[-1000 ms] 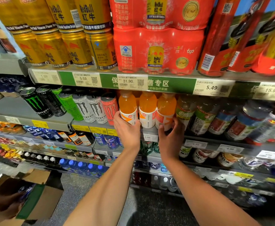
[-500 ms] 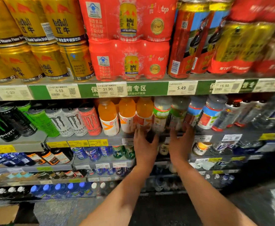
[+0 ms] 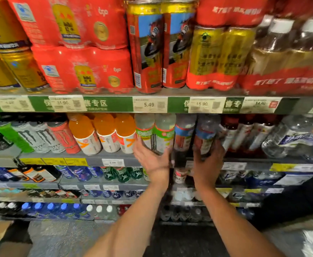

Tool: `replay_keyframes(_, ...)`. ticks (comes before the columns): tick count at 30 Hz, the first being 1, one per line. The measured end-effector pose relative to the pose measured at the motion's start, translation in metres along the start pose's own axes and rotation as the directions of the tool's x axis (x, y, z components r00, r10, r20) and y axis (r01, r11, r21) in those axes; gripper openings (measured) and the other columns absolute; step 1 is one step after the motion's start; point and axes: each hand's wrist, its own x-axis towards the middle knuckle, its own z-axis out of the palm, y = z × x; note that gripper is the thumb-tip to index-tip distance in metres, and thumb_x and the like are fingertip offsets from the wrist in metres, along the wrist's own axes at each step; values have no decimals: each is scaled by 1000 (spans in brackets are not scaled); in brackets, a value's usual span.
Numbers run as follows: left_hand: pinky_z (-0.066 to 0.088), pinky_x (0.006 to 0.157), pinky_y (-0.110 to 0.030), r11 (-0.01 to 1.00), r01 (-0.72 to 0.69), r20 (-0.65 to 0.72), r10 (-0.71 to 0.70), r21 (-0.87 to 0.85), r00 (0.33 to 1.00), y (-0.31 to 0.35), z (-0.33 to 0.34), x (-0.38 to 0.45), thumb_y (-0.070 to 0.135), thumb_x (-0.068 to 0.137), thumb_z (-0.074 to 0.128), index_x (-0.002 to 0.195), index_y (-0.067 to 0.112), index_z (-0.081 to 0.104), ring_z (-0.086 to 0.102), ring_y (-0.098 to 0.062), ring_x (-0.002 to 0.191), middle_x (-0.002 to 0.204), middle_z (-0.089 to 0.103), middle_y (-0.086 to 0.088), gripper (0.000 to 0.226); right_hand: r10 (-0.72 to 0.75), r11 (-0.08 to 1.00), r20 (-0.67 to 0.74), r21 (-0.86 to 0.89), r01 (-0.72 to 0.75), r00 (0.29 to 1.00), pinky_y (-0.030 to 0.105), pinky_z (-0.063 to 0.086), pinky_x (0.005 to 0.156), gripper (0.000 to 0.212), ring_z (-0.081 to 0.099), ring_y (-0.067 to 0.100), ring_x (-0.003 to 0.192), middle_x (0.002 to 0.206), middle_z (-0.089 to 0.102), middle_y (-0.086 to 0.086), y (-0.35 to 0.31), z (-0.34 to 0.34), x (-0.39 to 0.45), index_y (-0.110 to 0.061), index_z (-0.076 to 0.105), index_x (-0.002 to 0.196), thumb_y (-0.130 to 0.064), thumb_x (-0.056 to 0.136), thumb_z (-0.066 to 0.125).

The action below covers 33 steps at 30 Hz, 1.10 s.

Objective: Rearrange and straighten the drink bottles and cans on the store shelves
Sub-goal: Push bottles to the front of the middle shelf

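Hands reach to the second shelf [image 3: 115,158] — the left hand [image 3: 153,160] lies flat, fingers straight, against the base of the green-labelled bottles [image 3: 154,133], just right of the three orange bottles [image 3: 105,132]. The right hand [image 3: 208,162] curls round the bottom of a blue-and-red-labelled bottle [image 3: 205,134], lifted a little — its neighbour [image 3: 183,133] stands beside it. Red multipacks [image 3: 81,69] sit above

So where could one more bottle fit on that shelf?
Bare shelf shows only as a thin front strip below the Monster cans and orange bottles. Between both hands, a dark gap sits under the blue-label bottles. Everywhere else is packed.
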Motion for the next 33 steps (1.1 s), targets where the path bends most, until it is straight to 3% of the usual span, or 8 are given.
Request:
replay_keyframes(2, 21, 121, -35, 1000, 2, -32, -1, 13, 999, 0, 5, -2, 34, 64, 94, 151, 5, 29, 29, -29, 143, 151, 36, -15, 112, -39, 999, 54, 1, 39, 998, 15, 27, 104, 66, 42, 31, 135, 148, 44, 20, 5, -4, 5, 0, 39, 147, -19, 92, 70)
replay_keyframes(5, 23, 120, -34, 999, -40, -78, 42, 28, 996, 0, 8, -10, 33, 67, 92, 151, 7, 30, 30, -25, 143, 151, 37, -12, 107, -45, 999, 121, 24, 42, 992, 41, 38, 109, 68, 46, 33, 132, 146, 45, 20, 14, -5, 9, -3, 38, 147, -32, 92, 65)
replay_keyframes(8, 24, 119, -35, 998, -36, -110, 41, 45, 993, 4, 9, -17, 31, 69, 91, 151, 7, 32, 31, -27, 142, 150, 38, -13, 104, -63, 996, 157, 77, 51, 986, 50, 40, 107, 67, 46, 29, 133, 147, 45, 13, 20, -8, 10, -12, 35, 148, -39, 91, 58)
replay_keyframes(14, 30, 117, -37, 997, -34, -110, 42, 75, 993, 4, 9, -15, 36, 68, 91, 147, 5, 36, 36, -26, 138, 145, 43, -13, 101, 72, 976, 216, 187, -113, 974, 49, 39, 111, 77, 42, 25, 139, 154, 39, 9, 16, -8, 6, -19, 24, 153, -46, 89, 57)
replay_keyframes(18, 32, 117, -43, 998, -30, -113, 36, 59, 993, 2, 6, -13, 36, 69, 90, 148, 7, 36, 37, -25, 139, 145, 43, -11, 100, 73, 986, 222, 129, -104, 972, 53, 40, 110, 76, 43, 29, 138, 152, 39, 10, 17, -5, 6, -23, 24, 150, -51, 87, 55)
replay_keyframes(24, 35, 111, -33, 998, -10, -96, 4, -69, 995, 9, 3, -29, 31, 74, 89, 141, 8, 42, 43, -17, 126, 132, 47, -7, 85, 35, 993, 206, 106, -58, 978, 40, 47, 103, 53, 53, 19, 125, 137, 52, 5, 18, -24, 13, -17, 44, 139, -21, 91, 66)
replay_keyframes(29, 47, 95, -30, 955, -131, 75, 156, -267, 985, 28, 27, -67, 12, 77, 84, 115, 14, 57, 55, -15, 102, 109, 51, 6, 46, 73, 992, 27, 97, -75, 997, 35, 47, 98, 40, 54, 17, 114, 124, 53, 2, 34, -60, 26, -13, 50, 129, -17, 93, 67)
replay_keyframes(33, 50, 97, -35, 917, -110, 308, 239, -384, 921, 54, 55, -102, 15, 84, 79, 118, 33, 57, 60, -14, 112, 117, 60, 4, 45, 104, 994, -86, 50, -100, 991, 31, 46, 93, 47, 55, 22, 114, 129, 52, 8, 54, -96, 60, -8, 46, 133, -18, 92, 68)
